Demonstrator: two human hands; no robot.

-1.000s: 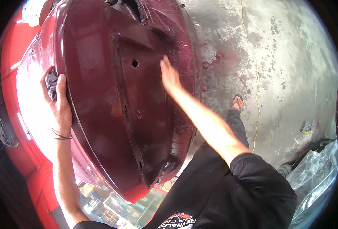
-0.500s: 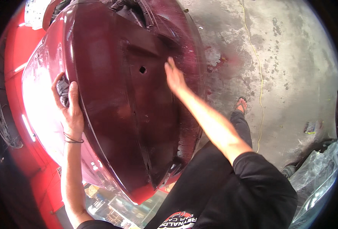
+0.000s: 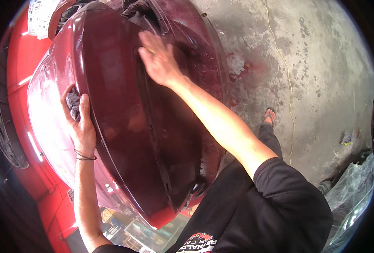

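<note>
A dark red car body panel [image 3: 111,92] with a creased recess curves through the middle of the view. On its glossy left edge my left hand [image 3: 83,130] is closed around a crumpled dark grey rag [image 3: 73,105], which shows between thumb and fingers. A dark band circles that wrist. My right hand [image 3: 159,61] lies over the panel's upper part, fingers stretched out and blurred by motion. Whether anything lies beneath its palm is hidden. The square hole in the panel is now covered by the right hand or forearm.
Stained concrete floor [image 3: 322,76] stretches along the right, crossed by a thin yellow cord [image 3: 289,88]. My sandalled foot [image 3: 269,116] stands beside the car. Clear plastic sheeting [image 3: 351,206] lies at lower right. A dark opening with loose parts [image 3: 142,12] sits at the panel's top.
My right hand has swept up and left across the panel from near its right side. The left hand stays on the edge with the rag; the view has shifted slightly.
</note>
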